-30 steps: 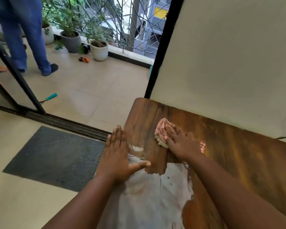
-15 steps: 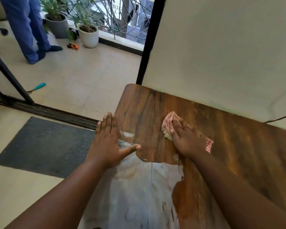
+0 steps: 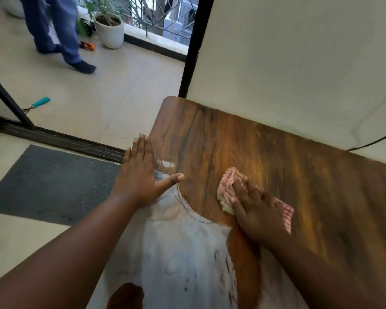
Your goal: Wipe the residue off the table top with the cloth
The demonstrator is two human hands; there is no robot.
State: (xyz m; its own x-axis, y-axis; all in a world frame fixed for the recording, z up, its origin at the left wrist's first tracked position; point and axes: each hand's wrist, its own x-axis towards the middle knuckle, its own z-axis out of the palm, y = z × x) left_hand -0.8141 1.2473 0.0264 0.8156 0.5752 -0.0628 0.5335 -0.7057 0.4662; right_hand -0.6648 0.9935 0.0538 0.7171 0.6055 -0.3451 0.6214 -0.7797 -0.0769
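A glossy brown wooden table top (image 3: 288,166) fills the right half of the head view. A pale whitish patch (image 3: 183,259), either residue or glare, covers its near left part. My right hand (image 3: 254,208) presses flat on a red-and-white checked cloth (image 3: 228,182) near the table's middle; the cloth shows beyond my fingertips and beside my wrist. My left hand (image 3: 140,172) lies flat on the table's left edge, fingers straight, thumb spread toward the cloth, holding nothing.
A cream wall (image 3: 299,63) backs the table. A dark floor mat (image 3: 47,184) and a door track (image 3: 65,139) lie left. On the balcony stand a person's legs in blue trousers (image 3: 54,30), a white plant pot (image 3: 110,30) and a teal-handled tool (image 3: 39,103).
My right hand has slid the cloth rightward and toward me across the table. My left hand stays on the table edge. The person on the balcony has stepped closer to the plant pot.
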